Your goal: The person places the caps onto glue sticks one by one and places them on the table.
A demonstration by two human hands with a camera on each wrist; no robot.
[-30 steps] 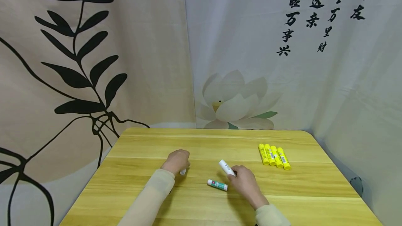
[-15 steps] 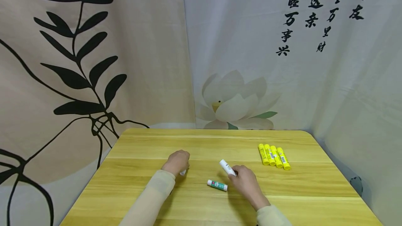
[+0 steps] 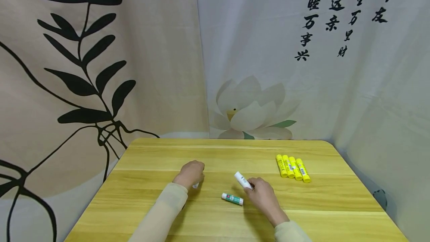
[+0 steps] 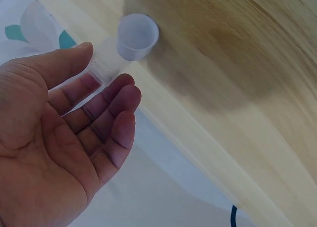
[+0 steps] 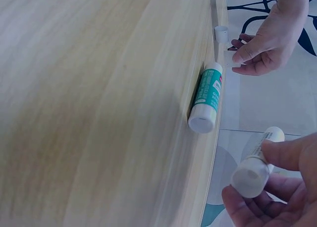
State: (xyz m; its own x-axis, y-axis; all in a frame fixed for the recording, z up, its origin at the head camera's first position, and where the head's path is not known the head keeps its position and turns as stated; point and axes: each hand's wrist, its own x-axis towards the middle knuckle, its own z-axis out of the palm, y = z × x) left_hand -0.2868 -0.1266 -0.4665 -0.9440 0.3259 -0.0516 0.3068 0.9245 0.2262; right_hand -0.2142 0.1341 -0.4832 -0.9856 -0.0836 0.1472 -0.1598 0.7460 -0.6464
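My left hand [image 3: 189, 173] is low over the table, pinching a small white cap [image 4: 137, 39] between thumb and fingers. Its round hollow end points away from the hand, and the part near the fingertips looks translucent. In the head view the hand mostly hides it. Over the table's middle right, my right hand [image 3: 263, 195] grips a white glue stick [image 3: 242, 180] by its lower end, tilted up to the left. One flat white end shows in the right wrist view. Between the hands a green-and-white glue stick [image 3: 232, 198] lies on its side, touched by neither.
Several yellow glue sticks [image 3: 293, 168] lie side by side in a slanted row at the table's right rear. The wooden table [image 3: 168, 148] ends in front of printed curtains [image 3: 161, 47]. My sleeved forearms come in from the near edge.
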